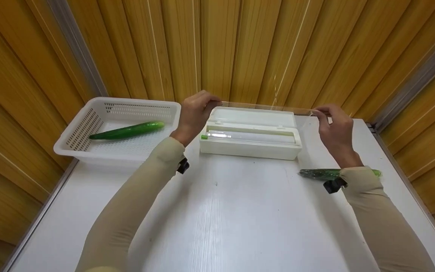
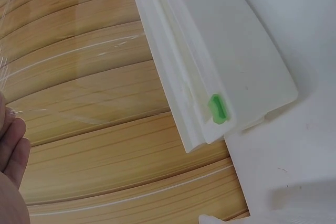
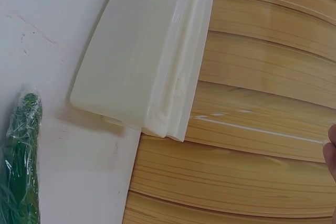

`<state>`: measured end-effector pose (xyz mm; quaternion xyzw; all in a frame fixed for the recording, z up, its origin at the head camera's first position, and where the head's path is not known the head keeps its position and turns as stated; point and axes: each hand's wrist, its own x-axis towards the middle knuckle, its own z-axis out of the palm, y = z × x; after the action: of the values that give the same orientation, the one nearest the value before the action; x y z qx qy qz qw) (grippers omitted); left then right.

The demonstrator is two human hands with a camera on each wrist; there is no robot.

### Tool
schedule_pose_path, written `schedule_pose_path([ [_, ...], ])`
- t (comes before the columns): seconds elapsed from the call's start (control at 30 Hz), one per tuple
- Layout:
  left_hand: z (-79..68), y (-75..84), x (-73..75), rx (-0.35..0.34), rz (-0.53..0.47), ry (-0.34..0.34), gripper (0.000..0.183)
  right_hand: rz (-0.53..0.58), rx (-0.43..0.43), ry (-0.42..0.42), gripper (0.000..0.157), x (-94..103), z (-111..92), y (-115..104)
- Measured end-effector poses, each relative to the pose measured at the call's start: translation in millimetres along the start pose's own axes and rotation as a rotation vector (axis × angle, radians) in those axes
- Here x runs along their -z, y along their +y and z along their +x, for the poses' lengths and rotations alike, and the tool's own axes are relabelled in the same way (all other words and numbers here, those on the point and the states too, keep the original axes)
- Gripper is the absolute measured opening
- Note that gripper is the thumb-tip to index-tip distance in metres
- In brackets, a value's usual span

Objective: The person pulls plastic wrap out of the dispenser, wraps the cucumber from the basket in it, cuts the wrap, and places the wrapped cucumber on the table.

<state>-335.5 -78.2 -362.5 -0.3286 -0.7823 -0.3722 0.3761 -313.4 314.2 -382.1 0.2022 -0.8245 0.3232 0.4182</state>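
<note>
Between my two hands stretches a clear sheet of cling film (image 1: 266, 107), its edge raised above the open lid of a white cling film dispenser (image 1: 250, 150). My left hand (image 1: 195, 115) pinches the sheet's left corner between thumb and fingers. At the other corner, my right hand (image 1: 335, 124) pinches the film too. Inside the dispenser lies the film roll (image 1: 251, 137), and a green slider (image 2: 218, 109) sits at the box's left end. A cucumber wrapped in film (image 3: 23, 161) lies on the table below my right wrist, partly hidden by it in the head view.
To the left stands a white plastic basket (image 1: 70, 145) with an unwrapped cucumber (image 1: 127, 130) in it. The white table (image 1: 217, 219) meets wood-patterned wall panels (image 1: 221, 49) close behind the dispenser. Metal strips run along the table's sides.
</note>
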Motion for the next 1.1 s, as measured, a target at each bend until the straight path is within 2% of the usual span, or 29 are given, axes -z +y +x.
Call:
schedule_pose_path([
  [0.27,6.7,7.7,8.4,-0.034,-0.006,0.003,0.006,-0.017,0.015,0.038,0.012,4.3,5,-3],
  [0.63,17.6,12.8,14.7,-0.139,-0.035,0.069,0.007,0.024,0.033,0.124,0.009,10.6,14,-8],
  [0.83,22.7,19.6,20.1,-0.168,-0.031,0.081,0.005,0.042,0.061,0.139,0.009,18.7,19,-15],
  [0.97,23.1,24.4,24.3,-0.171,-0.059,0.065,0.003,0.059,0.068,0.133,0.009,26.2,19,-17],
  [1.1,19.7,28.7,32.7,-0.145,-0.148,-0.010,0.003,0.088,0.065,0.088,0.010,37.0,14,-19],
])
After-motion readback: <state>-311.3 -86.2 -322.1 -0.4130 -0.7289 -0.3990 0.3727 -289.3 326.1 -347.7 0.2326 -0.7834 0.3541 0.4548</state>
